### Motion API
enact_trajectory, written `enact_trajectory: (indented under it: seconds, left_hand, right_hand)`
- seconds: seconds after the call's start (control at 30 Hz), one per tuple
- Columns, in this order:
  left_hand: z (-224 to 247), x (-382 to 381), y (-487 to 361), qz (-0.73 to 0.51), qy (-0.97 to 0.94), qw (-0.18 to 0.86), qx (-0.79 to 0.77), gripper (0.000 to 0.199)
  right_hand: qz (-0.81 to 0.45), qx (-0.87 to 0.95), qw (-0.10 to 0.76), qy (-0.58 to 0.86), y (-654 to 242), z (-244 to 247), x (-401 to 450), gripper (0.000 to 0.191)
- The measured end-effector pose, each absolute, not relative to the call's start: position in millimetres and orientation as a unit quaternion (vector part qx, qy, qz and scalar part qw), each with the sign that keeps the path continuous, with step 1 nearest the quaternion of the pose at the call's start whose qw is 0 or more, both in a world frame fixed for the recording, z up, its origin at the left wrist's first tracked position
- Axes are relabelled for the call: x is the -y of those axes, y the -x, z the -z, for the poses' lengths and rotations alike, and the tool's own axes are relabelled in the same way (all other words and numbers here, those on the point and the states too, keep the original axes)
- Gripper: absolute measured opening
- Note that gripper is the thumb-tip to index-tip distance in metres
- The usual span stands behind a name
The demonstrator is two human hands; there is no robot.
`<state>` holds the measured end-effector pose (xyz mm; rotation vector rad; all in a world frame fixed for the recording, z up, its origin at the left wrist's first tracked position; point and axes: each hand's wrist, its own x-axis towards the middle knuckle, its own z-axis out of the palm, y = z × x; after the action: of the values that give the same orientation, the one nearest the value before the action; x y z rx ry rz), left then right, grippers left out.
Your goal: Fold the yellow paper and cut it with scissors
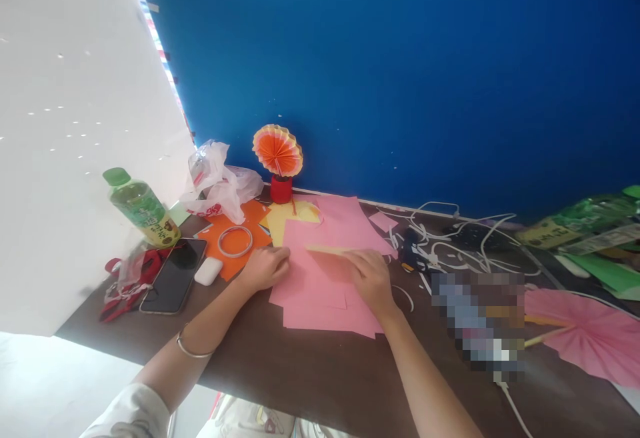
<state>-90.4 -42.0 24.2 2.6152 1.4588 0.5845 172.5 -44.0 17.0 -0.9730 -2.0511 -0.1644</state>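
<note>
Both hands press down on a stack of pink paper sheets [320, 291] lying flat on the dark brown table [310, 371], just in front of the person. The left hand [265, 268] rests loosely curled on the sheets' left edge, pinning them so they cannot slide. The right hand [370, 281] lies flatter, fingers spread over a narrow folded strip [327, 255] at the top sheet's far edge, seemingly holding a crease down; neither hand lifts anything. A thin metal bangle [193, 351] circles the left wrist.

The paper looks thin, matte and limp, its edges straight. Under it lie yellow [285, 215] and orange sheets [235, 241], with a white ring [235, 241] on the orange. At the blue wall stands 1 pleated orange-and-yellow paper fan [278, 150] on a red base, stiffened by its folds. To the left sit a green-capped bottle [143, 208], a glossy black phone [175, 275], a small white case [209, 270] and a crumpled plastic bag [220, 181]. To the right, tangled white cables [460, 238] and a larger pink pleated fan [590, 338].
</note>
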Motion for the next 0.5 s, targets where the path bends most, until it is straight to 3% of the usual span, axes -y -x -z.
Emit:
enact_trajectory:
  seconds: [0.07,0.17,0.5]
  left_hand:
    - [-24.1,42.4,89.4,-0.253,-0.817,0.038,-0.516,0.017]
    - [-23.7,44.5,85.1,-0.317,-0.832,0.031,-0.454,0.024]
    - [-13.0,44.5,75.0,-0.288,-0.899,0.030,-0.330,0.023]
  right_hand:
    - [0.054,0.819,0.413,0.393,-170.1,-15.5,44.4,0.029]
    - [0.026,0.851,0.371,0.371,-158.0,-17.1,50.2,0.025]
    - [0.101,0.904,0.250,0.331,-128.9,-30.5,65.9,0.022]
